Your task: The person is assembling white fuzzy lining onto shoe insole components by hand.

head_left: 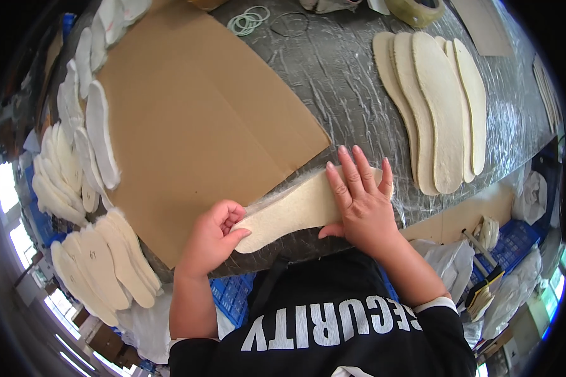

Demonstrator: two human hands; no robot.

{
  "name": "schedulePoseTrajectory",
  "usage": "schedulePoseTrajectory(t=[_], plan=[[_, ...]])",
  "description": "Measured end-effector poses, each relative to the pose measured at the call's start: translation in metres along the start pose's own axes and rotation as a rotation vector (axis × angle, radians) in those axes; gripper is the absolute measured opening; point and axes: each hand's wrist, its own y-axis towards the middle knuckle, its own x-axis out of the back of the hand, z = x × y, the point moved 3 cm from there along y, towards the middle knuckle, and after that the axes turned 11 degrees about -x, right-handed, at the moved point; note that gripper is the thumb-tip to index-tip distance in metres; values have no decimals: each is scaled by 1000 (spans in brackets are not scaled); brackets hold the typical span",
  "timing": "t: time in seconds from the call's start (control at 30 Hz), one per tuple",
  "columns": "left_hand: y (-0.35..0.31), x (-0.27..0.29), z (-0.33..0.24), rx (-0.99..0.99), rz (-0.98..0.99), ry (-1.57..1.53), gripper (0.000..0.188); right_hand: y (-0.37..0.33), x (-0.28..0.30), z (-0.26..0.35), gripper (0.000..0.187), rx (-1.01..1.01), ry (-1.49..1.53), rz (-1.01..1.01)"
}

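Observation:
A cream, felt-like insole point(289, 210) with a fluffy far edge lies across the near edge of the table, partly by the cardboard. At its narrower left end my left hand point(215, 235) pinches it between thumb and curled fingers. My right hand point(363, 204) rests flat on its wider right end, fingers spread and pointing away from me, thumb stretched toward the near edge. The palm hides part of that end. Whether more than one insole is stacked here I cannot tell.
A big brown cardboard sheet point(201, 119) covers the table's left half. Cream insoles point(437, 113) lie overlapped at the right. More insoles point(107, 261) and white fluffy ones point(100, 132) line the left edge. Rubber bands point(248, 22) and a tape roll point(415, 11) sit at the back.

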Motion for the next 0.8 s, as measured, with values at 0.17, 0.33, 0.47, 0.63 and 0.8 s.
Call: schedulePoseTrajectory(t=[0.17,0.33,0.47,0.63,0.8], plan=[[2,-8,-7,-62,-69,-406,28,16,3,53,88,525,287,34],[-14,-4,38,-16,-518,-659,17,32,-12,63,78,625,460,153],[-33,-23,67,166,-531,-713,28,27,-5,50,82,544,632,-2],[-27,-43,58,150,-445,-825,27,27,1,60,80,530,608,44],[-19,-54,61,76,-405,-974,22,27,4,65,79,534,447,33]])
